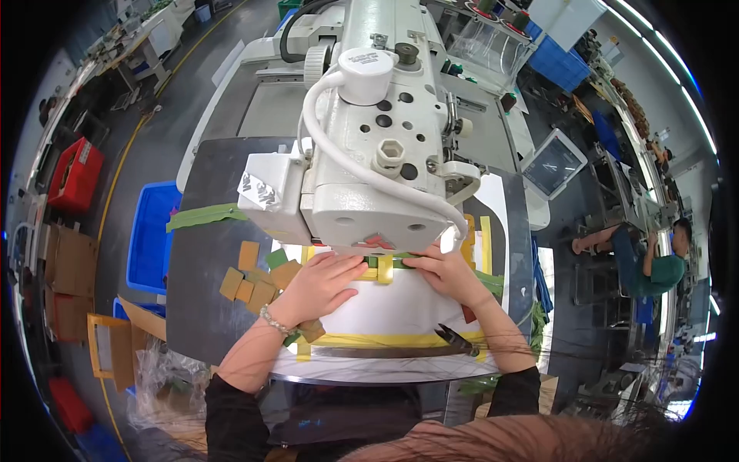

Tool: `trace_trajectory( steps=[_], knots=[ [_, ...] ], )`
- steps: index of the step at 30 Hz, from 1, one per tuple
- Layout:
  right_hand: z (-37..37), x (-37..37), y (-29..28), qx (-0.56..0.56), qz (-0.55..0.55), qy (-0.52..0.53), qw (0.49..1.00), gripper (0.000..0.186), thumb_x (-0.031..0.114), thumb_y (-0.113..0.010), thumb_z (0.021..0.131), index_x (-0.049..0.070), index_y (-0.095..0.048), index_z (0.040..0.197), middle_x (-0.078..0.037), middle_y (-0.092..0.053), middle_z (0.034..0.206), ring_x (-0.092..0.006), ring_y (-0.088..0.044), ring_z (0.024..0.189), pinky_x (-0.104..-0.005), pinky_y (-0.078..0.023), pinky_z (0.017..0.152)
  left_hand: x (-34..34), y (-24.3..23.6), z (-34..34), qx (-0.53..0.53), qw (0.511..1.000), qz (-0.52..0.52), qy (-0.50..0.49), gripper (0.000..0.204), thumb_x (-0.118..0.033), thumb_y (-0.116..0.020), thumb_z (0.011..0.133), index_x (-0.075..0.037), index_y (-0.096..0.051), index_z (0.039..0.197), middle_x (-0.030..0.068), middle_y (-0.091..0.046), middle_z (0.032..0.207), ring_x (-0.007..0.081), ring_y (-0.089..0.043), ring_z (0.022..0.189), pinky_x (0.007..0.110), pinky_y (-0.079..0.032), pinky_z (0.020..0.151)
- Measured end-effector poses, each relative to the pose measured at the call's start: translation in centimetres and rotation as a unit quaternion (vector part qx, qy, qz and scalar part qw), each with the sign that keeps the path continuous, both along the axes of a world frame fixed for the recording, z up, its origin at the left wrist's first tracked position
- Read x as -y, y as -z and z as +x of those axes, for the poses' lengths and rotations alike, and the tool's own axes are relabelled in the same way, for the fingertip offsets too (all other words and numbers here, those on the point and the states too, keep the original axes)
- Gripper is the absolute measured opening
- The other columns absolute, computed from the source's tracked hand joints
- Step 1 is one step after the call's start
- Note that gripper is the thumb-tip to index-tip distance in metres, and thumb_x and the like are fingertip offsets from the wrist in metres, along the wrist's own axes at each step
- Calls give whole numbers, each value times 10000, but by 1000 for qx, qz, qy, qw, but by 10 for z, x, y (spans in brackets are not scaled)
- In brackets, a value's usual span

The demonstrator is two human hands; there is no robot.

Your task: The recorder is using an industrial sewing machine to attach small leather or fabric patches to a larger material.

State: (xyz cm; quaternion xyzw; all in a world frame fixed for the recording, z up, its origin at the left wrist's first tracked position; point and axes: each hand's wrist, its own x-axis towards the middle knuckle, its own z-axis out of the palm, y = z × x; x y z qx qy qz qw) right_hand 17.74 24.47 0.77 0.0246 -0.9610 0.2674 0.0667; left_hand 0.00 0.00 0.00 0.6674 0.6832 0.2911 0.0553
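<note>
My left hand [323, 281] lies with fingers stretched over a green strip [404, 262] at the front of a white industrial sewing machine [369, 200]. From the other side, my right hand [446, 277] rests fingertips on that strip, fingers extended. A yellow tab [385, 271] sits between my hands on a white sheet [389, 304] edged with yellow tape [385, 339]. Square tan and green pieces [260, 296] are scattered left of my left hand. Dark snips [454, 339] lie near my right forearm. Green zipper-like tape [200, 217] extends at the left.
Blue bin [146, 235], red crate [73, 173] and cardboard boxes [69, 269] stand at left. A screen [553, 165] is mounted at the machine's right. A seated co-worker [658, 269] is at the far right. The dark table's edge [346, 377] runs before me.
</note>
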Motion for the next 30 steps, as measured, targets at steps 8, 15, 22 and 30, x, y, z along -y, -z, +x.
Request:
trace_trajectory(
  steps=[8, 15, 22, 30],
  knots=[
    [0, 3, 6, -11, -32, 28, 999, 272, 28, -621, 766, 143, -665, 1008, -12, -621, 1081, -238, -552, 1022, -414, -352, 913, -2, -2, 0, 10, 1000, 5, 3, 490, -228, -668, 792, -71, -552, 1241, 65, -556, 1261, 219, -539, 1128, 390, -386, 983],
    [-1, 15, 9, -29, 3, 71, 997, 263, 8, -639, 723, 119, -660, 960, -31, -615, 1022, -282, -548, 1009, -433, -411, 852, -1, -4, 0, 18, 1000, -4, 0, 506, -214, -689, 769, -66, -557, 1234, 61, -566, 1232, 208, -537, 1125, 373, -375, 984],
    [-1, 15, 15, -42, 18, 75, 996, 250, 33, -663, 727, 114, -691, 962, -75, -626, 1002, -315, -557, 991, -434, -441, 821, 2, -6, 0, 9, 1000, -20, -2, 518, -225, -693, 771, -64, -549, 1242, 48, -566, 1220, 177, -528, 1123, 372, -385, 977],
    [6, 17, 18, -20, 40, 103, 994, 227, 68, -681, 729, 102, -696, 953, -132, -627, 1012, -337, -569, 978, -438, -452, 834, 0, -6, -1, 9, 1000, -25, 12, 498, -239, -680, 786, -65, -550, 1234, 36, -574, 1183, 168, -532, 1096, 364, -391, 967]
  ],
)
